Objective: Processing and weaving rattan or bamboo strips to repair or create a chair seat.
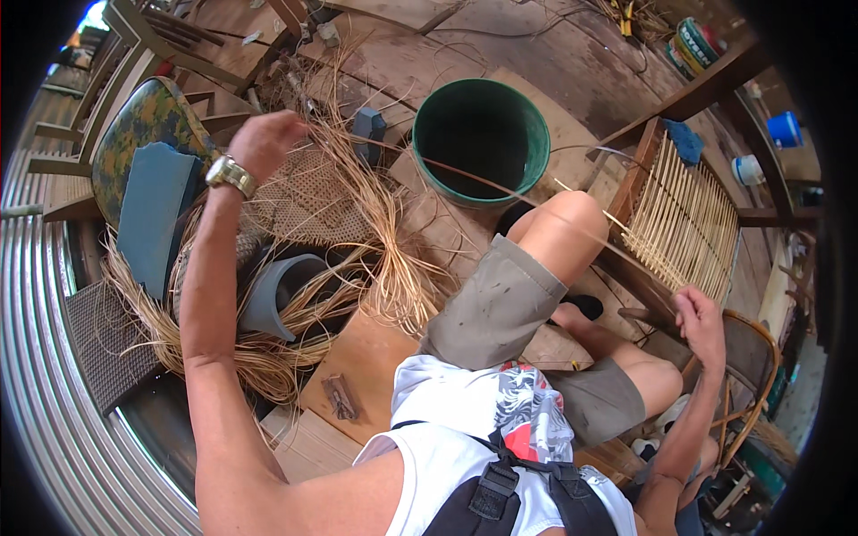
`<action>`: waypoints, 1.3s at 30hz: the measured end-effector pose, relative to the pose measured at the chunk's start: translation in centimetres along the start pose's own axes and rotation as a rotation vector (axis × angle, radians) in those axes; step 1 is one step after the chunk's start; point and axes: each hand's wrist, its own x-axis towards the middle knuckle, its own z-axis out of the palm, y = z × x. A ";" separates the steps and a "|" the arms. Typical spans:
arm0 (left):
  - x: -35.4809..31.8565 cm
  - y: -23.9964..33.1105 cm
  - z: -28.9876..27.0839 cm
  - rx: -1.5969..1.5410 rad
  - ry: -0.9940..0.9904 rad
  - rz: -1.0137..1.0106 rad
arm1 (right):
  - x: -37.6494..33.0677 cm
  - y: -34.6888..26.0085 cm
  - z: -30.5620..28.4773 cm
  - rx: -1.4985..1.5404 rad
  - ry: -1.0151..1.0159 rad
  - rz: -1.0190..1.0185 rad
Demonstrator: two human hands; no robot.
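My left hand (264, 143), with a metal watch on the wrist, is stretched out to the left and closed on a thin cane strand (465, 175) that runs rightward past the green bucket (481, 134) toward a wooden frame with woven cane strips (684, 219). Just below that hand hangs a bundle of loose cane strands (380, 232). My right hand (702, 322) rests at the lower edge of the wooden frame, fingers curled against its rim. My bent knee (563, 228) sits between the two hands.
A chair with a camouflage cushion (147, 134) and a blue pad (156, 214) stands at the left. A woven cane panel (304, 201) and grey pipe (277, 290) lie on the plank floor. Corrugated metal (54, 393) curves along the left edge. Blue cups (785, 129) stand far right.
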 end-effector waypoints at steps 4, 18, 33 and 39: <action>4.6 -12.0 -0.2 -0.331 0.235 -0.351 | -1.3 5.3 -4.0 -0.165 0.464 0.053; -4.9 29.1 12.5 -1.110 -0.462 0.038 | 2.4 -5.0 10.9 1.008 0.030 -0.227; -0.9 7.8 11.8 -1.794 0.199 -0.545 | -0.5 4.7 5.2 0.616 0.152 -0.159; -2.4 5.4 11.0 -1.742 0.231 -0.584 | -2.9 11.9 0.9 0.558 0.246 -0.089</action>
